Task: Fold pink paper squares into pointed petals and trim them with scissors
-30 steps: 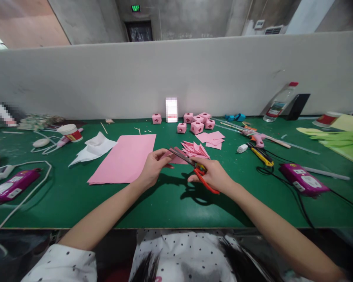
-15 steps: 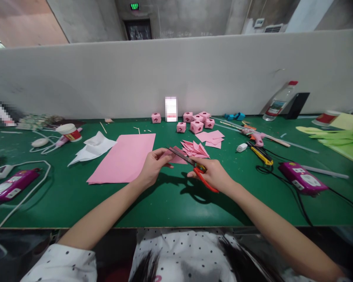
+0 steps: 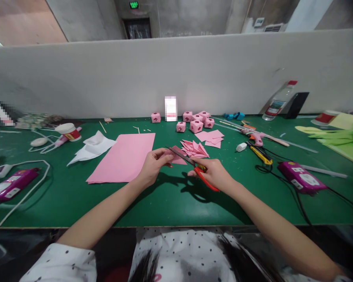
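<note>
In my left hand (image 3: 155,163) a small piece of pink paper (image 3: 179,157) is pinched between thumb and fingers, above the green table. My right hand (image 3: 213,172) grips orange-handled scissors (image 3: 204,179), whose blades lie against that paper. Just behind the scissors rests a pile of folded pink paper pieces (image 3: 195,149). Small pink paper squares (image 3: 212,137) lie beyond the pile. To the left of my left hand are large pink sheets (image 3: 125,156). Several pink paper cubes (image 3: 196,125) with dark diamond marks stand farther back.
A bright phone (image 3: 171,109) leans against the grey partition. On the right lie a pink glue gun (image 3: 256,138), a yellow cutter (image 3: 261,154), a purple power box (image 3: 301,178) and a bottle (image 3: 278,103). Crumpled white paper (image 3: 92,147) and a paper cup (image 3: 68,132) sit left.
Almost nothing differs. The paper's free edge has shifted slightly at the blades; both hands keep their places and grips.
</note>
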The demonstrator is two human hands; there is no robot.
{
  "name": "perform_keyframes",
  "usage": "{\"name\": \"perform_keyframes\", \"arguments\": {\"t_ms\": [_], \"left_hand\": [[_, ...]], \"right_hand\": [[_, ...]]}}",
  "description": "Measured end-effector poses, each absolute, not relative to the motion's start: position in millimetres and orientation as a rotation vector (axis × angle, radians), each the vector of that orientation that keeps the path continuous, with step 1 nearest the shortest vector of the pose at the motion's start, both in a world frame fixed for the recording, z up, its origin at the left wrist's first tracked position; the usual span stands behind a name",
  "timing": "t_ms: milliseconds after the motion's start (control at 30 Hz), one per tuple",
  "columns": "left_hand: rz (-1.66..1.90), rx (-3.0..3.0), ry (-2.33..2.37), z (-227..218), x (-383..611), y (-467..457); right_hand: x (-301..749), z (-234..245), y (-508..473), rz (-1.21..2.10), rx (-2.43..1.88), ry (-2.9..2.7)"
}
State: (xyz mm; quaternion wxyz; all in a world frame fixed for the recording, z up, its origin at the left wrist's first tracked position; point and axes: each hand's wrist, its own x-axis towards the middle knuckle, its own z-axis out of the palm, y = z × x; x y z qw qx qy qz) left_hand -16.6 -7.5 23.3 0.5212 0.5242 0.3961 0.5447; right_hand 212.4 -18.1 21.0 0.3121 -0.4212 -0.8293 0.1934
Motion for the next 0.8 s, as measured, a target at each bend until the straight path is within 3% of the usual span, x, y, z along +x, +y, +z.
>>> {"name": "perform_keyframes", "arguments": {"t_ms": [400,800], "left_hand": [[1.291,1.274,0.92,26,-15,-10],[1.275,1.284,0.967,24,-17,-7]], "right_hand": [[211,22,-21,0.43,-1.214,-2.098],[261,25,9,-0.018,-2.027,-2.092]]}}
